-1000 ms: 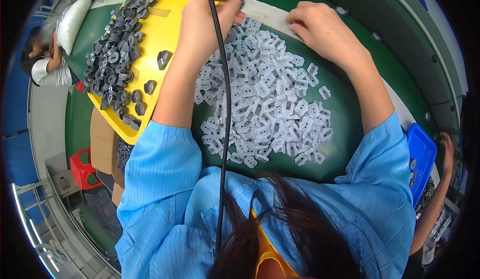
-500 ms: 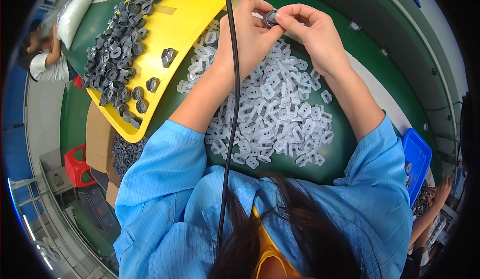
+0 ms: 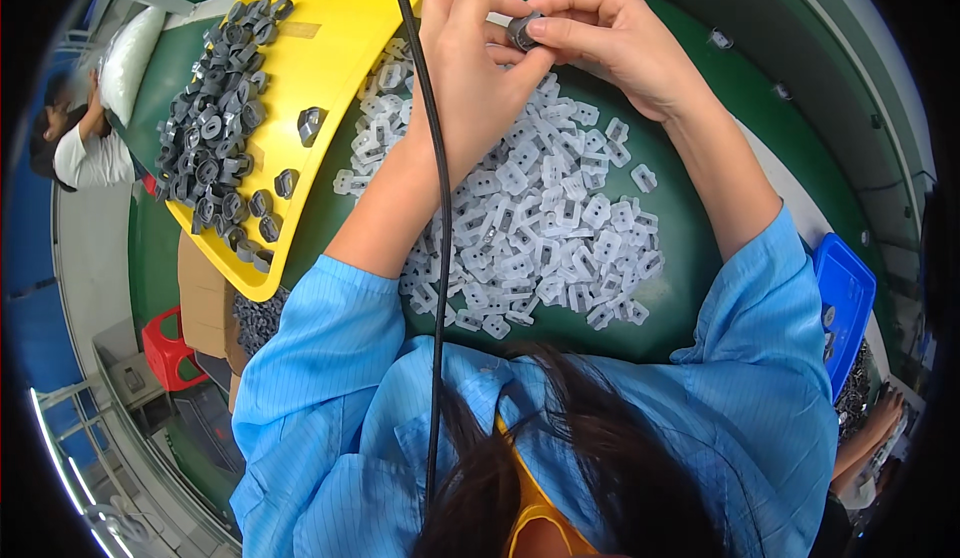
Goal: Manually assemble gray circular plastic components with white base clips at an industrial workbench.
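Between my two hands, above the far side of the table, is a small dark grey plastic ring-shaped part [image 3: 521, 32]. My left hand [image 3: 468, 73] closes on it from the left, and my right hand [image 3: 628, 46] pinches it between thumb and forefinger. Whether a second piece sits inside is hidden by the fingers. Below my hands spreads a heap of small translucent white plastic pieces [image 3: 545, 223]. A yellow tray [image 3: 345, 33] to the left carries a pile of similar grey parts [image 3: 215, 128], with a few lying apart from the pile.
A black cable [image 3: 440, 188] hangs down across my left forearm. A blue tray [image 3: 850, 283] is at the right edge of the green table [image 3: 680, 298]. Left are a cardboard box [image 3: 205, 303] and a red stool [image 3: 165, 353]. Other people [image 3: 90, 143] are at far left and lower right.
The grey part has turned a little in my fingers and stays held by both hands. The whole view has shifted slightly, with the tray and heap appearing further left.
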{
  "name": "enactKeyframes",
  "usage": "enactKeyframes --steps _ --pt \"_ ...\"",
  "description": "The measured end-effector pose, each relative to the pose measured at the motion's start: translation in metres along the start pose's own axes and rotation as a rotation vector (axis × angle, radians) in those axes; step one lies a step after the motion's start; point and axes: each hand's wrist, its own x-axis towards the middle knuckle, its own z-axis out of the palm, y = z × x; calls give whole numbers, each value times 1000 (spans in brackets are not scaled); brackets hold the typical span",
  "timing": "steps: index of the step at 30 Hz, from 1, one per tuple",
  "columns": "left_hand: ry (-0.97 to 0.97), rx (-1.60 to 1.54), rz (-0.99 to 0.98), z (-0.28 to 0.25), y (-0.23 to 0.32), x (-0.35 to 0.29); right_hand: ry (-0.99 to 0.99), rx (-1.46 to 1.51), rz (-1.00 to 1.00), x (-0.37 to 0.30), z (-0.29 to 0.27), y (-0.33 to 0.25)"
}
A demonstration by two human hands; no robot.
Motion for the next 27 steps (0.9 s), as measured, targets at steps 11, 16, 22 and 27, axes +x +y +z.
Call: enactKeyframes --steps 11,16,22,27 --pt "-8 -25 74 -3 2 3 16 33 25 -1 -2 -7" --pt "71 -5 -22 1 -2 2 326 -483 -384 -2 13 3" --pt "66 -16 -20 0 -3 0 322 -430 -344 -2 14 3" --pt "68 -33 -7 1 -4 0 240 -180 -118 0 11 -1"
